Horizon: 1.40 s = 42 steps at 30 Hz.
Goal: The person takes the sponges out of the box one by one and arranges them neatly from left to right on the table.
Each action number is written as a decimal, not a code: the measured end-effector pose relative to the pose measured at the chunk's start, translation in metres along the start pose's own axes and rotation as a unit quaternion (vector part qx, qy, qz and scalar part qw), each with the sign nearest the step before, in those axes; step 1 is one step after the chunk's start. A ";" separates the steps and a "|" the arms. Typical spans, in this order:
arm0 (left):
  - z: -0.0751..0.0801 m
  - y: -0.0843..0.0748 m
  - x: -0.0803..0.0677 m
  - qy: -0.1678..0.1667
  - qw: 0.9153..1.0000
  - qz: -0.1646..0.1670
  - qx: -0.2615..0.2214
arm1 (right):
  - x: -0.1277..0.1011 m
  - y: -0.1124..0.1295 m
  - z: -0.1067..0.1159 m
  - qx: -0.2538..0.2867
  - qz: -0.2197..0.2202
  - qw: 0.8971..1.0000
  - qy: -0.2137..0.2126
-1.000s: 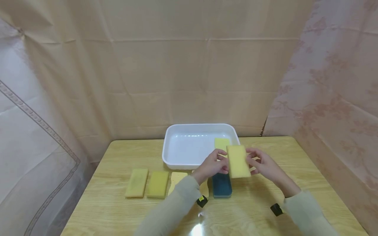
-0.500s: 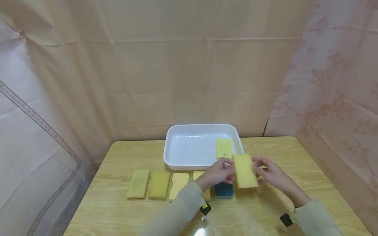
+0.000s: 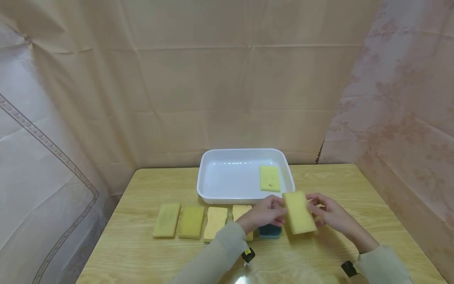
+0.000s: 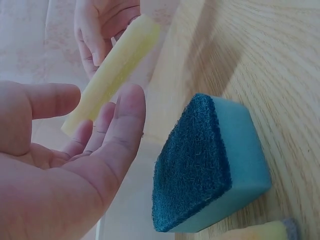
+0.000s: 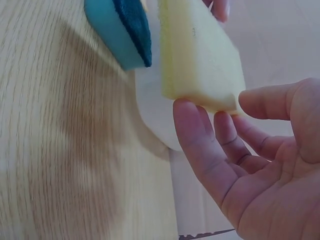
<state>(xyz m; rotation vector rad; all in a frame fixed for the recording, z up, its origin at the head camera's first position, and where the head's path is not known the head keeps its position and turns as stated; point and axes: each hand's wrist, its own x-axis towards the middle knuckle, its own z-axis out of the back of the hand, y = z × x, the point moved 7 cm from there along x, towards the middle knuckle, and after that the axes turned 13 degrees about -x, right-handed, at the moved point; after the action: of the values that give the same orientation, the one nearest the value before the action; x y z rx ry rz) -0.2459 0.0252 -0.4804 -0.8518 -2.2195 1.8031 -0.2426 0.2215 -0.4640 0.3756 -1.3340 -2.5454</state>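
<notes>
Above the table's right half, a yellow sponge (image 3: 299, 213) hangs tilted between both hands. My right hand (image 3: 330, 213) pinches its right edge; thumb and fingertips meet the sponge's end in the right wrist view. At the opposite edge is my left hand (image 3: 267, 213), thumb and fingers on either side of the sponge in the left wrist view. Under the left hand lies a blue sponge with a dark scouring face (image 4: 192, 165), partly covered in the head view. A thin yellow sponge (image 3: 270, 178) with a dark spot lies inside the white tray (image 3: 232, 199), on its right side.
Left of the blue sponge, several yellow sponges stand in a row: a pale one (image 3: 166, 220), a deeper yellow one (image 3: 192, 222), a wavy-edged one (image 3: 215, 223) and another (image 3: 242, 212) partly behind the left arm. Cloth curtains (image 3: 227, 98) hang behind the wooden table (image 3: 117, 252).
Both hands have moved right and toward the table's front with the yellow sponge, which now tilts more. The thin sponge in the tray has come fully into view.
</notes>
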 end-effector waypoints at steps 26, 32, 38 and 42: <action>-0.004 0.006 0.000 0.019 0.999 0.003 0.029 | 0.001 -0.016 -0.001 -0.015 -0.032 0.999 0.034; -0.001 0.010 0.001 0.017 0.999 0.016 0.029 | 0.003 -0.019 -0.004 -0.014 -0.030 0.998 0.047; 0.001 0.014 0.001 0.013 0.998 0.040 0.055 | 0.003 -0.021 -0.007 -0.001 -0.038 0.998 0.052; 0.001 0.014 0.000 0.013 0.996 0.050 0.074 | 0.003 -0.022 -0.011 0.011 -0.041 0.997 0.059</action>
<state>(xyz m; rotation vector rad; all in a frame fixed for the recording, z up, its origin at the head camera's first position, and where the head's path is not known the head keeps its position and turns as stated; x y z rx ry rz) -0.2413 0.0259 -0.4940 -0.9657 -2.0300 1.9605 -0.2441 0.2241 -0.4885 0.5859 -1.3296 -2.5323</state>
